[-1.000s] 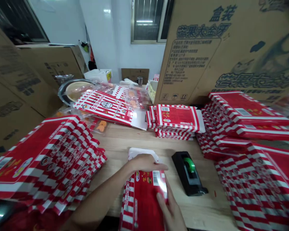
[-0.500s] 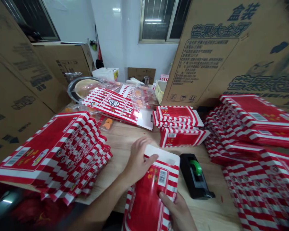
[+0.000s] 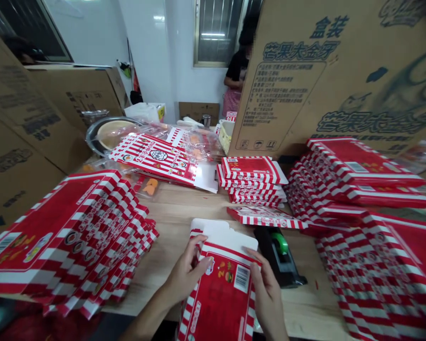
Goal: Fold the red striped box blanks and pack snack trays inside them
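Note:
A red-and-white striped cardboard box (image 3: 220, 303) is held low in front of me, its white end flaps raised at the far end. My left hand (image 3: 190, 272) grips its left edge near the flaps, thumb on the printed face. My right hand (image 3: 268, 289) holds the right edge beside the barcode, fingers bent over the corner. The box's near end runs out of view. Just right of it, a black tape dispenser (image 3: 282, 260) with a green roll stands on the table. Another striped box (image 3: 266, 216) lies on its side behind the dispenser.
Stacks of striped boxes stand left (image 3: 67, 227) and right (image 3: 372, 270), with a smaller stack (image 3: 253, 173) ahead. Flat printed cartons (image 3: 156, 156) lie by a metal bowl (image 3: 92, 137). Large brown cartons (image 3: 287, 94) wall both sides. A person (image 3: 234, 76) stands at the back.
My left hand has moved from the top flap to the left edge, and my right hand up the right edge. The box behind the dispenser has tipped flat. A person has come into view.

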{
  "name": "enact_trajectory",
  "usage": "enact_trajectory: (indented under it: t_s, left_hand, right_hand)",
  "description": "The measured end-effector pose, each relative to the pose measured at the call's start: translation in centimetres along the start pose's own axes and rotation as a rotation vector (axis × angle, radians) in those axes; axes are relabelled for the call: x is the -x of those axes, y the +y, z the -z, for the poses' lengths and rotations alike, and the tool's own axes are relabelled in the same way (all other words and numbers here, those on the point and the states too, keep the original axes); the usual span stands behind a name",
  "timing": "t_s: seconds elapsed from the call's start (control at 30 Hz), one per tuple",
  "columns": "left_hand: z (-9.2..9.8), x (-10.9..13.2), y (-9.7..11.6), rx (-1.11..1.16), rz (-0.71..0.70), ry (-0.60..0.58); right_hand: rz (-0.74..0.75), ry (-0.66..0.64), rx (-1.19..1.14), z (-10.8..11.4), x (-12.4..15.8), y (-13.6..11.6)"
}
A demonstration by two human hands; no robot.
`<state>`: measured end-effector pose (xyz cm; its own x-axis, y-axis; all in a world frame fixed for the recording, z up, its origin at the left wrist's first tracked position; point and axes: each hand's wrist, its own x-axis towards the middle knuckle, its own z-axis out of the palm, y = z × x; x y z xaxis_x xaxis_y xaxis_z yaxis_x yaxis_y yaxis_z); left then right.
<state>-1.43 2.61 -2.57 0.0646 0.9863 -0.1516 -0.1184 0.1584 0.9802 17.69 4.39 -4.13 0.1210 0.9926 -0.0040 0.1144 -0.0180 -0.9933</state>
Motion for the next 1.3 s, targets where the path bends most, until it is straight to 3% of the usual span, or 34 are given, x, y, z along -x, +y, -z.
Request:
enact_trajectory:
  t_s: [0.17, 0.3, 0.4, 0.57, 0.73, 0.8, 0.93, 1.0, 1.17, 1.3]
  left_hand:
    - [0.3, 0.0, 0.6, -0.070, 0.053, -0.050]
    - [0.5, 0.6, 1.3, -0.156, 0.029, -0.135]
    - [0.5, 0.9, 1.3, -0.224, 0.013, -0.110]
    - [0.2, 1.0, 1.0, -0.248, -0.029, -0.072]
    - [0.2, 1.2, 0.9, -0.214, -0.017, -0.045]
    - [0.3, 1.4, 0.9, -0.201, -0.021, -0.034]
    - [0.4, 1.7, 0.7, -0.195, -0.022, -0.080]
    - [0.5, 1.9, 0.7, -0.211, -0.031, -0.084]
    - [0.5, 2.4, 0.7, -0.248, -0.059, -0.056]
    - [0.3, 2.6, 0.9, -0.168, -0.014, -0.045]
  right_hand:
    - [-0.142, 0.001, -0.050, 0.1, -0.1, -1.0]
    - [-0.198, -0.055, -0.247, 0.3, -0.5, -2.1]
    - [-0.101, -0.157, -0.275, 0.9, -0.9, -3.0]
    - [-0.019, -0.172, -0.133, 1.4, -1.2, -4.4]
    - [0.215, -0.316, 0.060, 1.3, -1.5, -5.4]
    - [0.173, -0.391, 0.052, 1.2, -1.5, -5.7]
    - [-0.006, -0.415, 0.051, 1.0, -1.9, -6.3]
    - [-0.012, -0.468, 0.119, 1.1, -2.3, -6.8]
    - [0.302, -0.475, 0.535, 1.6, -3.2, -7.2]
    - [0.487, -0.495, 0.630, 2.0, -2.8, -6.8]
